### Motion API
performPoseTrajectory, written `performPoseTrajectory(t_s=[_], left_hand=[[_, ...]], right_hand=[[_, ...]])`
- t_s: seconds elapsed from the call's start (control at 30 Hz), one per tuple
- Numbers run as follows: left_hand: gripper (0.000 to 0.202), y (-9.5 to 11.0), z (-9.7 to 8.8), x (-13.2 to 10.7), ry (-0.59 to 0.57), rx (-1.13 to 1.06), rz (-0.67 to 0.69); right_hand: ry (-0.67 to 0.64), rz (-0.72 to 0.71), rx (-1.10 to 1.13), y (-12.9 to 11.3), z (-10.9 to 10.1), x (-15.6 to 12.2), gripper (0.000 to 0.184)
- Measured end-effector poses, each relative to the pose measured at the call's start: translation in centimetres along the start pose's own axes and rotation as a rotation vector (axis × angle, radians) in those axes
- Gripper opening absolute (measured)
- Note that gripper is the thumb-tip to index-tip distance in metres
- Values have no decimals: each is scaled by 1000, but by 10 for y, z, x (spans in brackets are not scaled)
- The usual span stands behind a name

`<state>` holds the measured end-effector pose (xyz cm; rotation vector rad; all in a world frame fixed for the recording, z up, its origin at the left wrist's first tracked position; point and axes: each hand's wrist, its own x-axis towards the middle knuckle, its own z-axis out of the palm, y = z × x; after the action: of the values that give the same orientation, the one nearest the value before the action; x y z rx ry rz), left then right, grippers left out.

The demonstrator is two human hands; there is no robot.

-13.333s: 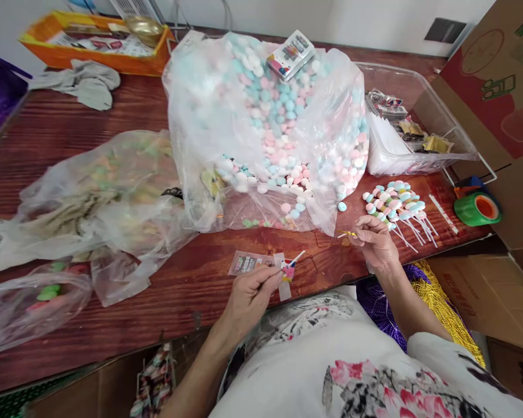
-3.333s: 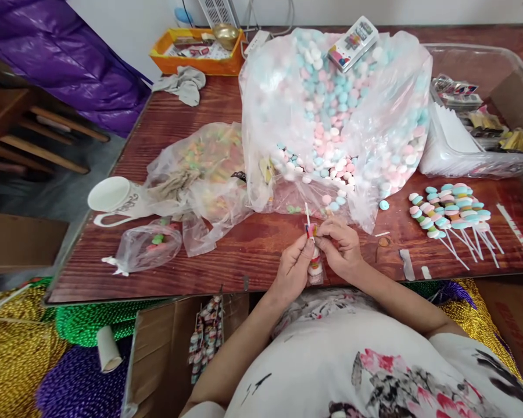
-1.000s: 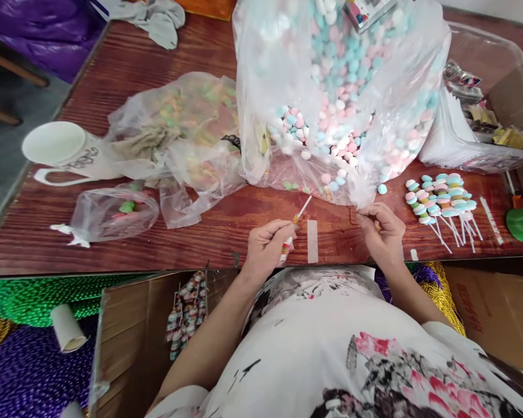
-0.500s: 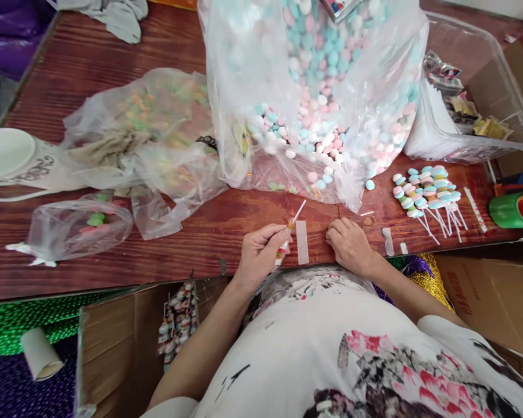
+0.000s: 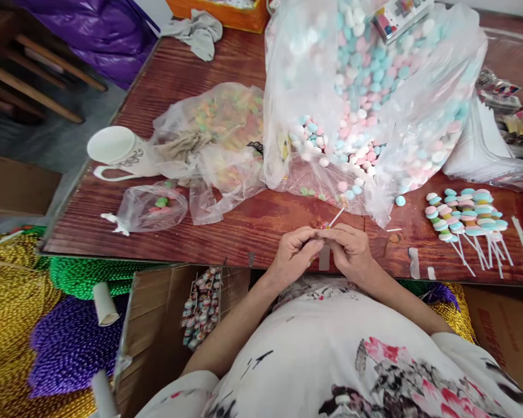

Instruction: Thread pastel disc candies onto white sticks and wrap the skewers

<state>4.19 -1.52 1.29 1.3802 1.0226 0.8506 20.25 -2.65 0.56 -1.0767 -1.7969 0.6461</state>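
Note:
Between thumb and fingers, my left hand [image 5: 294, 255] grips a wrapped candy stick [image 5: 336, 217]. Its white stick points up and to the right, while the candy end is mostly hidden by my fingers. My right hand [image 5: 351, 249] is closed, its fingertips pinching at the colourful wrapper where the stick comes out. Under the hands, a pale strip [image 5: 325, 259] lies on the wooden table [image 5: 226, 241]. Farther right lie several candy skewers [image 5: 466, 212] of pink, blue and white sweets on white sticks.
A large clear bag of pastel sweets [image 5: 316, 64] stands ahead. Leftward are a bag of orange-green candies [image 5: 226, 113], a small candy bag [image 5: 152, 209] and a white mug [image 5: 117, 148]. A clear bin [image 5: 497, 168] sits right. Bead strands [image 5: 74, 342] are below the table's left edge.
My right hand has left the table and come over to the candy stick, meeting my left hand at the wrapper. The view has swung to the left.

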Motion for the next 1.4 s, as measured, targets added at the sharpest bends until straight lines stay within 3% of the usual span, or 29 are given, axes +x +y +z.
performPoseTrajectory(t_s=[0.2, 0.33, 0.43, 0.53, 0.7, 0.8, 0.9, 1.03, 1.13, 1.27, 1.4], left_hand=[[27, -6, -1, 2, 65, -76, -74], [28, -6, -1, 4, 62, -83, -104], [28, -2, -1, 4, 83, -70, -48], [28, 3, 0, 5, 69, 5, 72], [29, 16, -3, 8, -33, 243, 260], [30, 27, -8, 13, -128, 286, 274], [32, 35, -14, 18, -273, 172, 152], [19, 37, -20, 19, -501, -141, -312], [11, 34, -21, 18, -666, -344, -607], [10, 32, -21, 16, -815, -420, -708], [16, 34, -21, 16, -991, -393, -657]], right_hand=[[11, 33, 6, -2, -2, 5, 28], [29, 73, 14, -3, -2, 2, 36], [124, 163, 132, -5, 1, -5, 34], [205, 347, 343, -6, 4, -10, 19], [-18, 584, 699, 8, -4, -8, 17], [-188, 594, 780, 16, -14, -1, 22], [-364, 390, 590, 14, -26, 4, 19], [-416, -267, 7, 0, -42, 7, 16], [-440, -684, -194, -9, -50, 9, 21], [-480, -884, -175, -18, -56, 18, 20], [-516, -962, -64, -23, -55, 26, 19]])
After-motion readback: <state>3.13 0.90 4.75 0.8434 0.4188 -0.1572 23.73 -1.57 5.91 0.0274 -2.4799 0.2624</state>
